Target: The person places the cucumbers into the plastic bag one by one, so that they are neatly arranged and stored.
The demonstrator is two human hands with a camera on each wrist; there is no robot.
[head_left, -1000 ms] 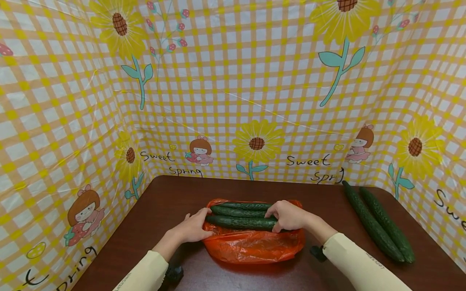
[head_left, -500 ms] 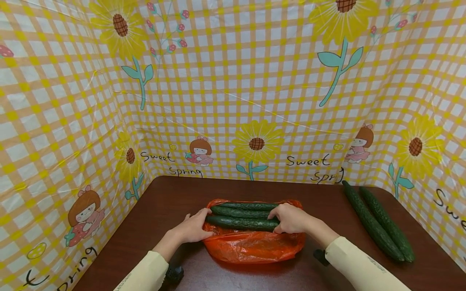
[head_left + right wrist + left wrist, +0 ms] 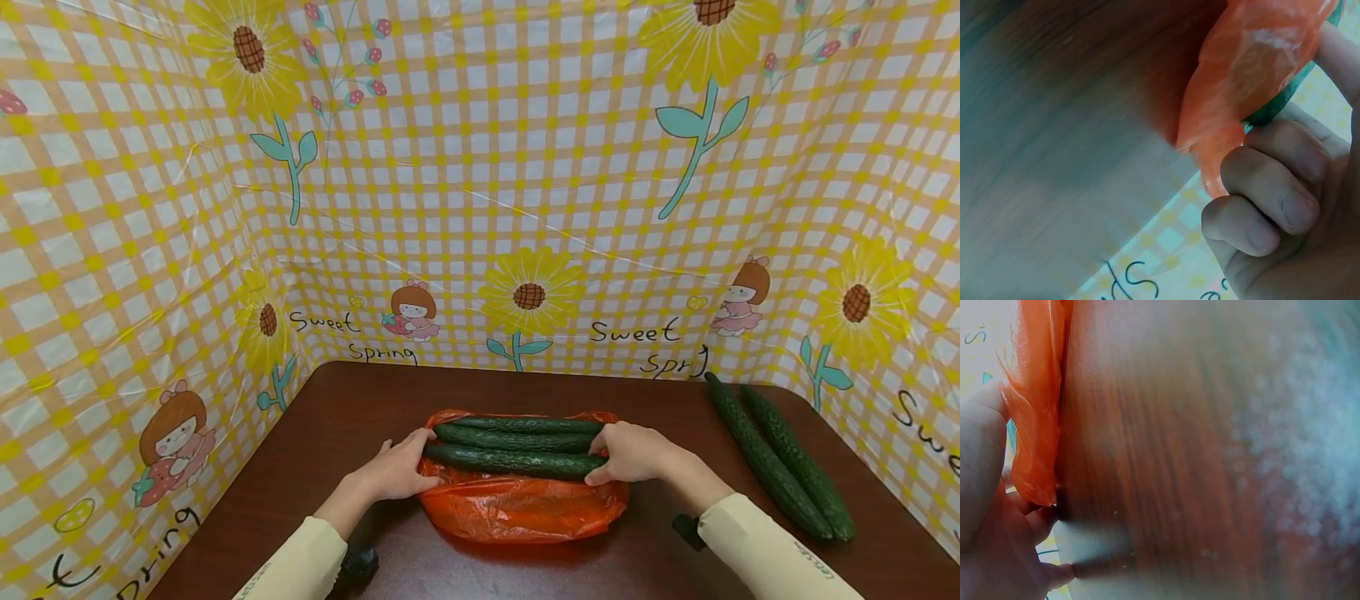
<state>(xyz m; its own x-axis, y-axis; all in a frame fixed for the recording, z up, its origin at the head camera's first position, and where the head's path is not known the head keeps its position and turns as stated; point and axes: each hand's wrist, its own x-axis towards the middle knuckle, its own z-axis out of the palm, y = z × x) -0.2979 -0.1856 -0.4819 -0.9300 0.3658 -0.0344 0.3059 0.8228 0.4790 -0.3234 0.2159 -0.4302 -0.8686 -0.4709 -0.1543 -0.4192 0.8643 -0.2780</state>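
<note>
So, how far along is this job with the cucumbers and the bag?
Looks done: at least three cucumbers lie side by side in the bag.
In hand: the left hand grips the bag's left side, and the right hand is at the cucumbers' right ends.
Left: probably two loose cucumbers on the table, if they belong inside, and closing the bag, whose mouth is open.

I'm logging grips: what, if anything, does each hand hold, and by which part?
Left hand: bag, by its left end. Right hand: front cucumber, seemingly by its right end.
</note>
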